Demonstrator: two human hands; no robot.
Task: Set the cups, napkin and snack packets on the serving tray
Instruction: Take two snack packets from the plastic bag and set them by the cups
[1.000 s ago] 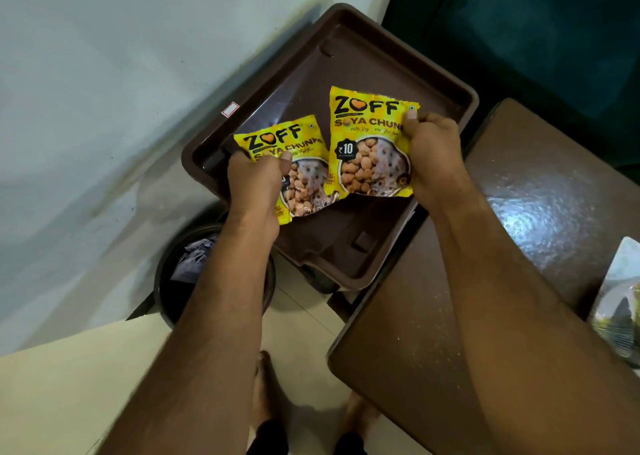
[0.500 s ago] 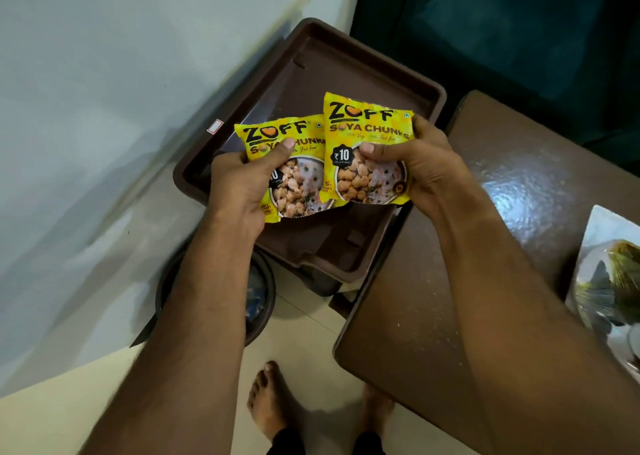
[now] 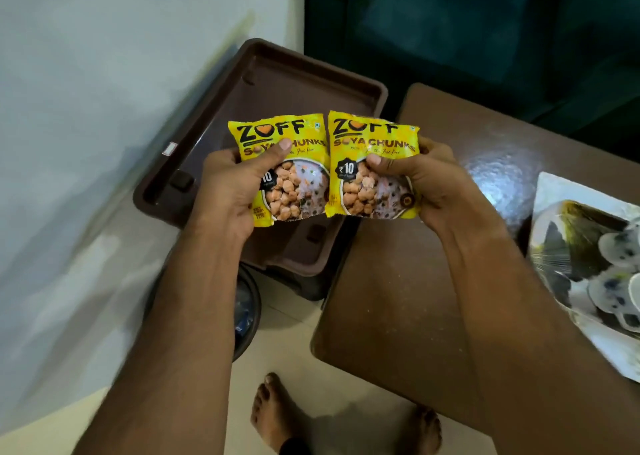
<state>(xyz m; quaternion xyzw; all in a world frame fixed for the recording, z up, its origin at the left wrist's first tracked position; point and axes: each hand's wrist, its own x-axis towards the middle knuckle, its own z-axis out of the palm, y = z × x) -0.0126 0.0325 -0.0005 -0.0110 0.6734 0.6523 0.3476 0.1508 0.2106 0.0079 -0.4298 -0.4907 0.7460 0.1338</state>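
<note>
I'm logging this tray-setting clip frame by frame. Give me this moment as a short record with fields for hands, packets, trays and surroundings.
left hand: grips left soya chunks packet
right hand: grips right soya chunks packet
packets: side by side, held in the air, over brown tray
brown table: bears printed tray with cups at right edge
floor: dark bin, bare feet
</note>
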